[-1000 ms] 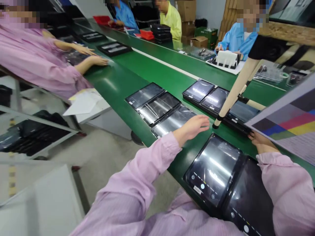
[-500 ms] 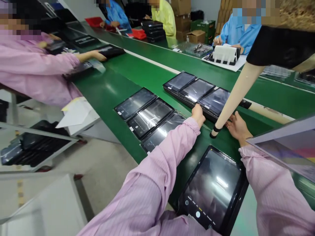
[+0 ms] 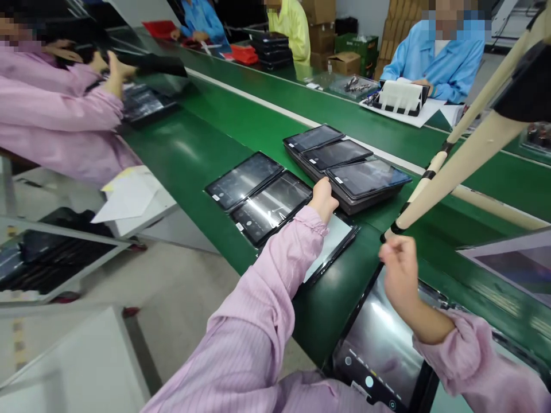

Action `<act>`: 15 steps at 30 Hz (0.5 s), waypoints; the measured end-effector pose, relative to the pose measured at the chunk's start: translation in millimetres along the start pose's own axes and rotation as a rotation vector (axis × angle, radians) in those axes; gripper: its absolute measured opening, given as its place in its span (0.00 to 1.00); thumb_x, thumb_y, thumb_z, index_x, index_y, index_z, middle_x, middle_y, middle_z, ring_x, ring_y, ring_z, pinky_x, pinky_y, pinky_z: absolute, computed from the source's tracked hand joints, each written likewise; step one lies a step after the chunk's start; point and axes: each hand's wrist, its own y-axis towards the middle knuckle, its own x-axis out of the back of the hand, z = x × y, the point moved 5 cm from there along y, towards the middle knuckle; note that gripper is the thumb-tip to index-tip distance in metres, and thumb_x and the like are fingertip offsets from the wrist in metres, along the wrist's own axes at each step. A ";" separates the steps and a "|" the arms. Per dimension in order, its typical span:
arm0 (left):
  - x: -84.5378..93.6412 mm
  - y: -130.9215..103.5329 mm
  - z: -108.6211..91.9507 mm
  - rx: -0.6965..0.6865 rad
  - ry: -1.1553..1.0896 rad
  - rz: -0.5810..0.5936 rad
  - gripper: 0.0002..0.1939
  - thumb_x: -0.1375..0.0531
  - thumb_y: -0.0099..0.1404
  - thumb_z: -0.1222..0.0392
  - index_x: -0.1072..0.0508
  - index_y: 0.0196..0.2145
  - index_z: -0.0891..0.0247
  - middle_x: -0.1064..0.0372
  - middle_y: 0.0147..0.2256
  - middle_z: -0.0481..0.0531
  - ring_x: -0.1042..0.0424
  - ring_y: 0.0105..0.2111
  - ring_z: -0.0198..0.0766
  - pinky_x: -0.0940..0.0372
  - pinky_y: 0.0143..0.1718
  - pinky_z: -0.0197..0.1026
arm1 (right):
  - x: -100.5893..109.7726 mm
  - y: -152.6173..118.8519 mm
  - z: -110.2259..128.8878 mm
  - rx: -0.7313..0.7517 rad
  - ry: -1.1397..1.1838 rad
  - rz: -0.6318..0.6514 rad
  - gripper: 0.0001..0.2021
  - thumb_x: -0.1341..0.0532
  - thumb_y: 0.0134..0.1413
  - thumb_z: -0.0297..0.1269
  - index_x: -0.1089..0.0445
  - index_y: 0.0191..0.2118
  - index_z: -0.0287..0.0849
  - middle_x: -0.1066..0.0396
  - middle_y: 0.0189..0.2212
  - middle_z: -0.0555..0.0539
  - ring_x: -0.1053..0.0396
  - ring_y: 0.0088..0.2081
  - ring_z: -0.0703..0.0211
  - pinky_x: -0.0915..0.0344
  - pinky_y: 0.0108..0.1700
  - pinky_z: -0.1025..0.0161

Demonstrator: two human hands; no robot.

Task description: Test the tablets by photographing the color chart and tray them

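My left hand [image 3: 323, 198] is closed at the near side of a black tray [image 3: 355, 207]; what its fingers pinch is hidden. On the tray lie three tablets, the nearest tablet [image 3: 370, 175] askew over the right end. Below my left forearm, a tablet with a pale screen [image 3: 331, 244] shows in part, beside two dark-screened tablets [image 3: 243, 178]. My right hand [image 3: 400, 272], its fingers curled together, hovers over the far end of a large tablet [image 3: 379, 338] showing a camera screen. I cannot make out anything in those fingers.
A beige pole [image 3: 456, 172] with black bands slants down close to my right hand. A grey-framed panel [image 3: 512, 269] stands at the right. Co-workers sit along the green bench [image 3: 253, 123]; one in a pink sleeve [image 3: 60, 109] handles a dark object at the left.
My right hand has left the tray's right side, come nearer and closed over the large tablet. My left hand has shifted slightly left. The tray's nearest tablet now lies askew.
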 end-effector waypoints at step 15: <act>57.5 -24.8 -63.9 0.076 0.147 0.078 0.08 0.42 0.68 0.61 0.24 0.38 0.68 0.25 0.26 0.56 0.20 0.30 0.47 0.22 0.39 0.49 | -100.0 58.9 2.8 -0.246 0.601 -0.160 0.18 0.32 0.53 0.36 0.34 0.49 0.48 0.22 0.44 0.53 0.22 0.47 0.60 0.21 0.51 0.57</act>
